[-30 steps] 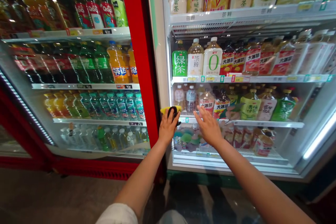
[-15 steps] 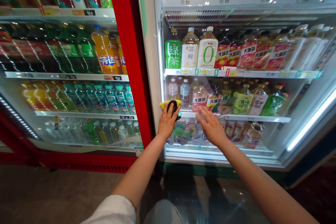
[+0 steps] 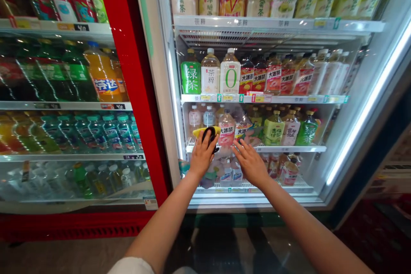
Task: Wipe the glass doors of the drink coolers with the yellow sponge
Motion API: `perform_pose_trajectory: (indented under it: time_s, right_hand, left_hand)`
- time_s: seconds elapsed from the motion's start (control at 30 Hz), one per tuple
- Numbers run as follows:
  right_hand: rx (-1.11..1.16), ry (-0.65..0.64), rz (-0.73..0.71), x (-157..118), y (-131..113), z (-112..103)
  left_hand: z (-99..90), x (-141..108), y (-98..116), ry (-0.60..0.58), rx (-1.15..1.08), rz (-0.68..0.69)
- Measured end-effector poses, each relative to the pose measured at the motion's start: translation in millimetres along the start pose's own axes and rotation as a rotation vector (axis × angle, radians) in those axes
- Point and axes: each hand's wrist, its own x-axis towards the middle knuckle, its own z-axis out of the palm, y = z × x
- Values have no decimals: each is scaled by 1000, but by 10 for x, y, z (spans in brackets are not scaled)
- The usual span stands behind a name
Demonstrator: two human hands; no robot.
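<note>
My left hand [image 3: 202, 156] is closed on a yellow pad with a black loop handle [image 3: 209, 136]; its exact kind is unclear. It is in front of the refrigerator's glass door, over the third shelf from the top. My right hand [image 3: 249, 160] is open, fingers stretched toward the glass, a little to the right. Between and above the hands, a pink-labelled iced tea bottle [image 3: 226, 130] stands behind the glass. Faint reflections appear near both hands. Whether the right fingertips touch the glass, I cannot tell.
Rows of bottled drinks fill the lit refrigerator's shelves [image 3: 276, 99]. A red-framed drinks cooler [image 3: 133, 72] stands close on the left. The white door frame [image 3: 154, 60] runs between them. Dark, shiny floor [image 3: 224, 248] lies below.
The view has shifted right and up, so the shelves sit farther left and lower. My left hand has moved right across the door with the yellow pad. My right hand stays open.
</note>
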Motion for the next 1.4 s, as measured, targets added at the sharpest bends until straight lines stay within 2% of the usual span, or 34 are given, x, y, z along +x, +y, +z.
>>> perform_pose_trajectory:
  time_s: [0.1, 0.17, 0.23, 0.33, 0.4, 0.47, 0.53, 0.6, 0.67, 0.77, 0.83, 0.9, 1.0, 1.07, 1.13, 1.2, 1.27, 1.33, 1.4]
  right_hand:
    - [-15, 22, 16, -49, 140, -41]
    - [-23, 44, 39, -130, 234, -64]
    - [-33, 62, 59, -224, 322, -79]
    - [-51, 72, 60, -326, 450, -95]
    - [-55, 72, 43, -352, 545, -114]
    - [-48, 77, 29, -359, 650, -141]
    - [-38, 91, 22, -372, 757, -166]
    - [-39, 109, 17, -409, 853, -172]
    - [-47, 125, 9, -472, 927, -148]
    - [-49, 130, -8, -578, 999, -62]
    - [-47, 131, -27, -622, 1039, 1]
    - [-51, 142, -49, -634, 1089, 40]
    - [-61, 179, -65, -617, 1199, 23]
    - [-57, 202, -55, -626, 1286, -27]
    - [-45, 213, -29, -677, 1367, -76]
    - [-37, 217, 8, -770, 1427, -96]
    - [-38, 220, 41, -877, 1462, -79]
    - [-44, 217, 58, -963, 1481, -40]
    - [-53, 204, 61, -999, 1501, -2]
  left_hand:
    - [-82, 141, -29, 114, -16, -112]
    - [3, 25, 33, 178, -18, -202]
    - [178, -163, 179, 216, 3, -280]
    - [406, -263, 451, 130, 20, -149]
    - [418, -94, 563, 89, 10, -46]
    - [314, 199, 583, 112, -11, -14]
    - [172, 465, 542, 195, -31, -68]
    - [90, 577, 509, 256, -29, -123]
    - [125, 501, 543, 298, -11, -188]
    - [364, 224, 730, 340, 26, -300]
    - [529, 113, 878, 298, 45, -258]
    - [599, 143, 974, 224, 55, -134]
    - [500, 367, 967, 166, 50, 5]
    - [395, 488, 912, 197, 36, -7]
    - [361, 491, 891, 258, 24, -86]
    - [443, 380, 950, 308, 26, -181]
    - [607, 240, 1092, 307, 40, -209]
    - [765, 178, 1275, 241, 51, -127]
    - [827, 261, 1437, 157, 52, -7]
